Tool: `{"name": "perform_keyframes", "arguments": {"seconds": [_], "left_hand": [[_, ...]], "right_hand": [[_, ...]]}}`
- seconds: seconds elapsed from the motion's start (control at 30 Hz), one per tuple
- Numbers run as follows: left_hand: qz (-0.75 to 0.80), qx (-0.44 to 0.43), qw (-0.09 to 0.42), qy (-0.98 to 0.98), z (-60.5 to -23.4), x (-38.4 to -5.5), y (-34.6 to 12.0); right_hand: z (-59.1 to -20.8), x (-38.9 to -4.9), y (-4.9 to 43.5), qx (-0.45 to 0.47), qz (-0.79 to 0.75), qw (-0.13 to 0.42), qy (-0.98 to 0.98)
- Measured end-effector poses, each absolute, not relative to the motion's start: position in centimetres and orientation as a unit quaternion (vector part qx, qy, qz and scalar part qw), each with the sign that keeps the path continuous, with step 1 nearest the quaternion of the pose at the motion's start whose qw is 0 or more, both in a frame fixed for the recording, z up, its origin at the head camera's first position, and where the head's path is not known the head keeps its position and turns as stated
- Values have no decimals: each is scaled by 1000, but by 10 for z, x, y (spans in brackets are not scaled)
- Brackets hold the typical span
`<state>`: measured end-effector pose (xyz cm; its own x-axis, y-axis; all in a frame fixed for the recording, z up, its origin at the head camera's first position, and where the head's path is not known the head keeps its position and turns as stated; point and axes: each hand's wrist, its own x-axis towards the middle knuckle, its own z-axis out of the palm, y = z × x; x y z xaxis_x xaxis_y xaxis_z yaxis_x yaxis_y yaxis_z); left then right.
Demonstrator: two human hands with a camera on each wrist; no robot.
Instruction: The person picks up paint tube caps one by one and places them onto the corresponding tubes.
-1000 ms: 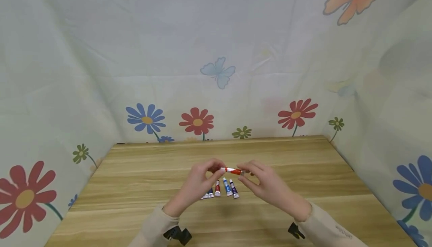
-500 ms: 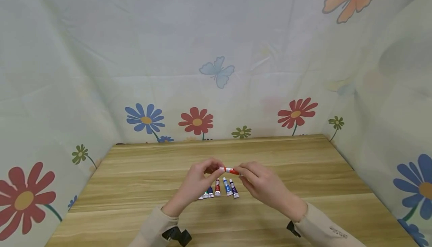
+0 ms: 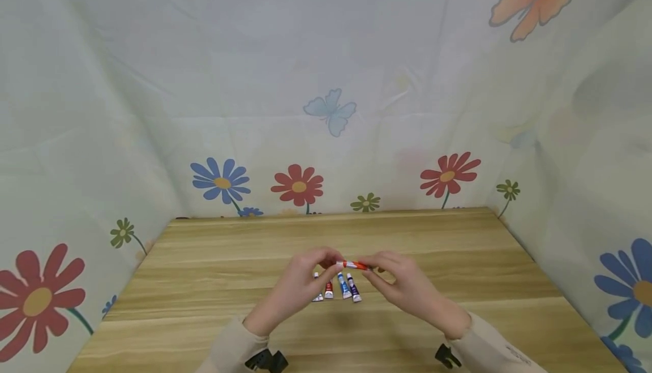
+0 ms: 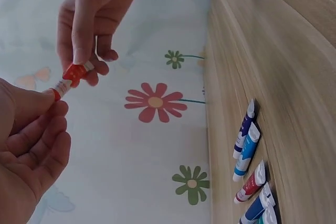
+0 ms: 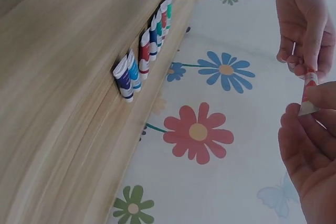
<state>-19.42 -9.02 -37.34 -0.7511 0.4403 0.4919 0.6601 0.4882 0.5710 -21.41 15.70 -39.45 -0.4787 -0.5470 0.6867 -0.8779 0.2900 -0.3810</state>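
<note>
An orange-red and silver paint tube (image 3: 353, 265) is held level above the table between both hands. My left hand (image 3: 300, 283) pinches its white cap end between thumb and fingers. My right hand (image 3: 410, 291) pinches the flat crimped end, which shows in the right wrist view as a pale tail on the tube (image 5: 308, 85). Below the hands lie more paint tubes: a purple one (image 3: 354, 288), a light blue one (image 3: 344, 286) and a red one (image 3: 329, 289). In the head view my left hand hides others, including a dark blue tube (image 4: 258, 206).
The tubes lie side by side in a row on the wood-grain table (image 3: 229, 260), with green ones (image 5: 169, 14) at the far end in the right wrist view. A flower-printed cloth (image 3: 244, 78) hangs behind the table and along both sides.
The right fingers first slid left over the tube, then drew back right, so more of its body shows now. The left hand keeps its pinch on the cap end.
</note>
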Motion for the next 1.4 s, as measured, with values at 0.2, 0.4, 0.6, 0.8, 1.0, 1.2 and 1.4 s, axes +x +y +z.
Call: {"name": "perform_keyframes", "arguments": {"seconds": [0.2, 0.4, 0.6, 0.8, 1.0, 1.2, 1.4], "left_hand": [[-325, -395, 219, -831, -369, -189, -86], [-243, -478, 280, -796, -362, -182, -82], [-210, -510, 306, -776, -356, -180, -80], [-284, -447, 261, -807, -358, -181, -81], [-321, -385, 242, -831, -364, -181, -82], [-328, -385, 226, -832, -365, -181, -83], [-327, -397, 206, -833, -363, -180, -85]], "right_hand": [[-393, -209, 162, 407, 457, 108, -783], [-386, -206, 172, 372, 559, -77, -737], [-383, -207, 176, 369, 577, -129, -717], [-385, -202, 169, 384, 520, -9, -763], [-393, -202, 159, 459, 428, 179, -758], [-397, -202, 157, 470, 410, 200, -756], [-399, -201, 158, 480, 394, 197, -758]]}}
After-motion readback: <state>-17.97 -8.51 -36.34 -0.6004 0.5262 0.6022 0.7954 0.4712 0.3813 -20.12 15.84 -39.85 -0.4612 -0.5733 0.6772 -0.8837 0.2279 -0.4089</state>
